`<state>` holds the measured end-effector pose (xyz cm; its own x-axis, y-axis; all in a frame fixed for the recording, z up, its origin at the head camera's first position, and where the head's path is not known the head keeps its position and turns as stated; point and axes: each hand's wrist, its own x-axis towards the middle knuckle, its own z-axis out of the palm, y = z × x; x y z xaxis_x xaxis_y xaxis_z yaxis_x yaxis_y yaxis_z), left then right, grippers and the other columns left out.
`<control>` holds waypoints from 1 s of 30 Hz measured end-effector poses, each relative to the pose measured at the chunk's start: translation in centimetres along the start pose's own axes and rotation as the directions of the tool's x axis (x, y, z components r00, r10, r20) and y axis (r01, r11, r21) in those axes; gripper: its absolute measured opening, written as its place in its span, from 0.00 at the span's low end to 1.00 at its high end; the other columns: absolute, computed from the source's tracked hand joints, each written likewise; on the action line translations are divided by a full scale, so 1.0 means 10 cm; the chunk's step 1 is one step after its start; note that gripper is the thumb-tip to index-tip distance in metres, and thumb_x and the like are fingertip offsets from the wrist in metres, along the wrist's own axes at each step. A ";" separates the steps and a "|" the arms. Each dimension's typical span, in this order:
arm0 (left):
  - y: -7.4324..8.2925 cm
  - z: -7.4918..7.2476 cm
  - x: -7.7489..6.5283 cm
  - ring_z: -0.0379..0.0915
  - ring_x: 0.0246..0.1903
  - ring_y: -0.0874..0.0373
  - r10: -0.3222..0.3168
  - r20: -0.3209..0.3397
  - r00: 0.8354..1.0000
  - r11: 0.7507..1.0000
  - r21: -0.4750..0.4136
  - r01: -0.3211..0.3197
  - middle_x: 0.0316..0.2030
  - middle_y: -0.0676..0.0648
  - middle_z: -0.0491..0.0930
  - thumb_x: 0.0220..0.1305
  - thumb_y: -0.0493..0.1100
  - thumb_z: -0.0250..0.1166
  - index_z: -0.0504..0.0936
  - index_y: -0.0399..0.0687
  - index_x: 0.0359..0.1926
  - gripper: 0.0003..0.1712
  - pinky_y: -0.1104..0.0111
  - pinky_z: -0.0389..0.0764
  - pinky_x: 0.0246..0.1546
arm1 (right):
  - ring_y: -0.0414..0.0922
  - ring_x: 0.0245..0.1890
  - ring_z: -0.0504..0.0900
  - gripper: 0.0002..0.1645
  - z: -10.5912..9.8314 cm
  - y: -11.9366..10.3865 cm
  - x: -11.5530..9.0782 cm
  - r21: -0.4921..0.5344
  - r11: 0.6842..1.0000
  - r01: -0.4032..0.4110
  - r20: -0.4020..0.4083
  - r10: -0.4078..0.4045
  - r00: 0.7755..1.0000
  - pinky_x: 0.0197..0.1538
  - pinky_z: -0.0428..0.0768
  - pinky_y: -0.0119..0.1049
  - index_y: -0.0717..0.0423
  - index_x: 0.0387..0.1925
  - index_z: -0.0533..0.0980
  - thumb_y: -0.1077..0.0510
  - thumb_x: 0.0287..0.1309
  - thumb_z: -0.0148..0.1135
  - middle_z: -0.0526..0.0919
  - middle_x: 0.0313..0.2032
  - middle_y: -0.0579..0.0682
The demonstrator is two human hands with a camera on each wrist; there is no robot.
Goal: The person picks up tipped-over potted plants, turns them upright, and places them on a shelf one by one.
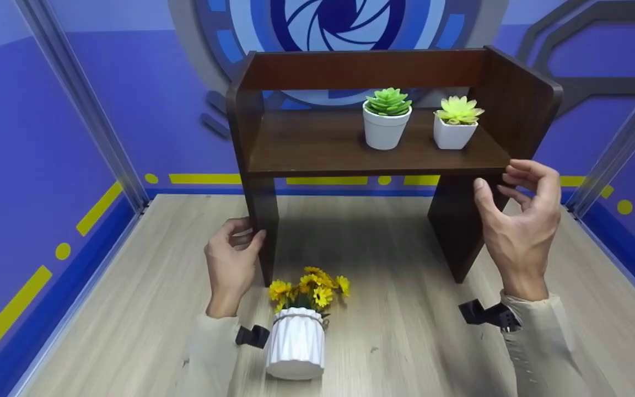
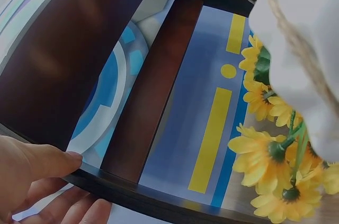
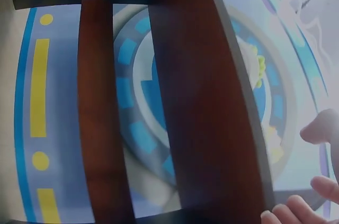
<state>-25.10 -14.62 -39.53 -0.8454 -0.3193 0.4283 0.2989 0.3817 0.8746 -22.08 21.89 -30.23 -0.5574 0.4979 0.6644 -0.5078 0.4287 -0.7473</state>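
A dark brown wooden desktop shelf (image 1: 370, 172) stands on the table, with a green succulent in a round white pot (image 1: 387, 129) and a yellow-green succulent in a square white pot (image 1: 455, 134) on its board. My left hand (image 1: 233, 259) pinches the shelf's left side panel, thumb (image 2: 58, 161) at the front edge and fingers on the outer side. At the right side panel is my right hand (image 1: 527, 226), its fingertips close to the panel's edge and its thumb spread apart from them. Yellow artificial flowers (image 1: 315, 288) in a white fluted pot (image 1: 295, 344) lie before the shelf.
Blue printed walls (image 1: 69, 165) enclose the pale wooden table (image 1: 383, 342) at the back and sides. The flower pot, tipped on its side with its base toward me, lies right beside my left wrist. Metal corner posts (image 1: 89, 110) rise behind at both sides.
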 end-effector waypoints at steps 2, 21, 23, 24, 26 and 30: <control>0.00 0.00 0.00 0.88 0.41 0.49 -0.001 0.000 1.000 1.000 0.002 0.001 0.45 0.41 0.87 0.60 0.37 0.74 0.86 0.41 0.48 0.15 0.63 0.89 0.44 | 0.42 0.51 0.78 0.29 -0.01 0.05 0.00 -0.022 0.999 -0.025 -0.022 0.024 0.999 0.56 0.79 0.30 0.56 0.57 0.75 0.61 0.54 0.73 0.78 0.51 0.47; 0.00 0.01 -0.01 0.87 0.40 0.50 -0.028 -0.002 1.000 0.999 0.016 0.028 0.45 0.41 0.87 0.60 0.37 0.74 0.86 0.42 0.47 0.14 0.63 0.89 0.43 | 0.40 0.57 0.79 0.38 -0.18 0.69 -0.07 -0.165 0.941 -0.295 0.055 0.307 0.950 0.64 0.79 0.32 0.45 0.71 0.66 0.52 0.61 0.71 0.78 0.60 0.48; 0.01 0.01 -0.01 0.87 0.40 0.50 -0.032 -0.005 0.999 0.999 0.021 0.032 0.45 0.42 0.87 0.60 0.37 0.74 0.86 0.42 0.47 0.14 0.63 0.89 0.43 | 0.41 0.58 0.81 0.37 -0.17 0.73 -0.07 -0.195 0.935 -0.296 0.096 0.318 0.943 0.63 0.79 0.30 0.43 0.72 0.67 0.51 0.63 0.68 0.80 0.62 0.52; 0.01 0.01 -0.01 0.87 0.40 0.50 -0.034 -0.004 0.999 0.999 0.022 0.034 0.45 0.42 0.87 0.60 0.37 0.74 0.86 0.42 0.47 0.14 0.63 0.89 0.43 | 0.42 0.58 0.82 0.36 -0.17 0.75 -0.08 -0.208 0.935 -0.289 0.109 0.316 0.943 0.62 0.80 0.28 0.43 0.71 0.68 0.51 0.64 0.67 0.80 0.63 0.53; 0.02 0.01 -0.01 0.87 0.40 0.50 -0.032 -0.002 0.999 0.999 0.018 0.032 0.45 0.42 0.88 0.60 0.37 0.74 0.86 0.42 0.47 0.14 0.63 0.89 0.43 | 0.40 0.57 0.84 0.33 -0.16 0.78 -0.08 -0.224 0.935 -0.274 0.121 0.305 0.945 0.57 0.80 0.24 0.43 0.70 0.70 0.51 0.66 0.66 0.82 0.62 0.55; 0.03 -0.01 0.00 0.86 0.41 0.49 -0.034 0.013 0.999 0.999 0.015 0.034 0.46 0.41 0.87 0.61 0.36 0.72 0.86 0.42 0.48 0.14 0.63 0.89 0.44 | 0.28 0.48 0.85 0.27 -0.15 0.83 -0.09 -0.237 0.937 -0.259 0.112 0.291 0.950 0.49 0.79 0.16 0.45 0.66 0.75 0.53 0.67 0.63 0.85 0.58 0.57</control>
<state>-24.97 -14.55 -39.24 -0.8607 -0.3206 0.3954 0.2637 0.3835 0.8851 -24.82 26.18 -37.03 -0.7506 0.5137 0.4157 -0.1759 0.4510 -0.8750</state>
